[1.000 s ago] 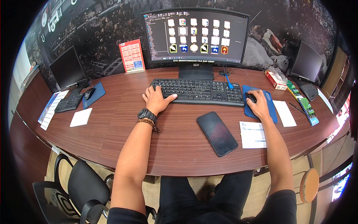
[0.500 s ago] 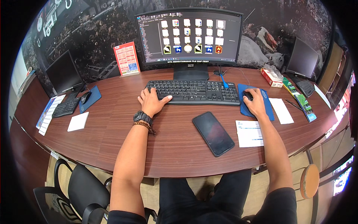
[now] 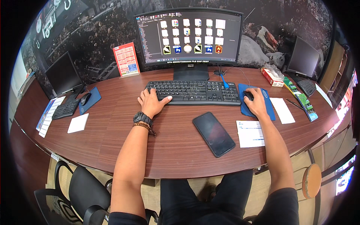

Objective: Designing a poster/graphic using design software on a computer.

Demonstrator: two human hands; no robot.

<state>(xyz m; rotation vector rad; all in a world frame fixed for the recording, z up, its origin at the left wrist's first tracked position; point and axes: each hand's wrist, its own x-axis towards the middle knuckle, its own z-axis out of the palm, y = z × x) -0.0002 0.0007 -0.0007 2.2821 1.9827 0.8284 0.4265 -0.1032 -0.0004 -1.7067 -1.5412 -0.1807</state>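
My left hand point(image 3: 151, 104) rests at the left end of a black keyboard point(image 3: 195, 92), fingers spread over the keys and thumb along the front edge. A dark watch point(image 3: 143, 118) and a brown beaded bracelet point(image 3: 145, 127) are on that wrist. At the right, my right hand point(image 3: 256, 103) is curled over a black computer mouse point(image 3: 248, 96), which it partly hides. Under the mouse lies a blue mouse pad point(image 3: 268, 105). Behind the keyboard, a monitor point(image 3: 189, 35) shows rows of file icons on a dark window.
A black smartphone point(image 3: 213, 134) and a printed sheet point(image 3: 248, 134) lie in front of the keyboard. White paper point(image 3: 282, 110), a red-and-white box point(image 3: 272, 77) and a second monitor point(image 3: 304, 57) are at right. Another monitor point(image 3: 63, 73), a desk calendar point(image 3: 126, 59) and an office chair point(image 3: 88, 187) are at left.
The pale highlighted tile at the monitor's upper right looks plainer and brighter. My view has shifted slightly, while both hands keep their places on the keyboard and mouse.
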